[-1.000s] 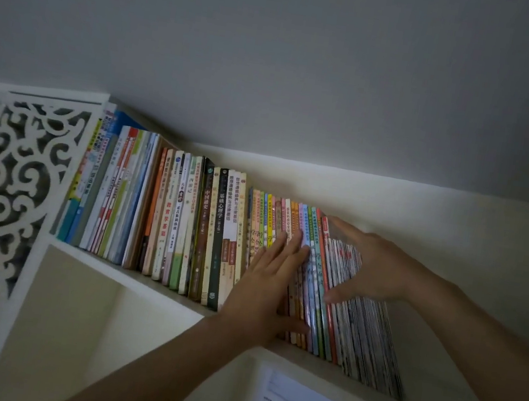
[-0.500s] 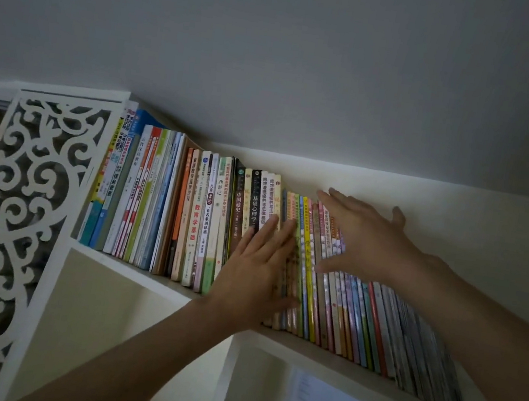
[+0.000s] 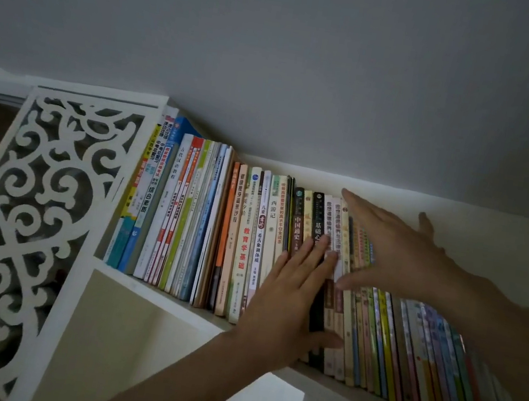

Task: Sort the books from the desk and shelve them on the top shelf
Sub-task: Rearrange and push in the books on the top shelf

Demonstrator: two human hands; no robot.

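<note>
From my remote seat I see, far left, a white carved side panel [image 3: 18, 199] with scrolling cut-outs, closing off that end of the top shelf [image 3: 174, 303]. Next to it stands the row of books [image 3: 205, 226], spines facing out and packed side by side along the whole shelf; the ones near the panel are tall and nearly upright, while those toward the right are thinner and lean over to the right. Near the middle of the row my left hand [image 3: 291, 292] lies flat against the spines, fingers straight and close together, pointing up, thumb stretched out low toward the right, so its grip is spread and holds nothing. Just right of it my right hand [image 3: 395, 252] reaches in from the right, fingers extended and fanned across the tops of the thin books, thumb lifted behind; its grip is likewise spread, pressing rather than pinching. The two hands are near each other. Under the shelf, lower compartments [image 3: 139, 352] show pale inner walls.
</note>
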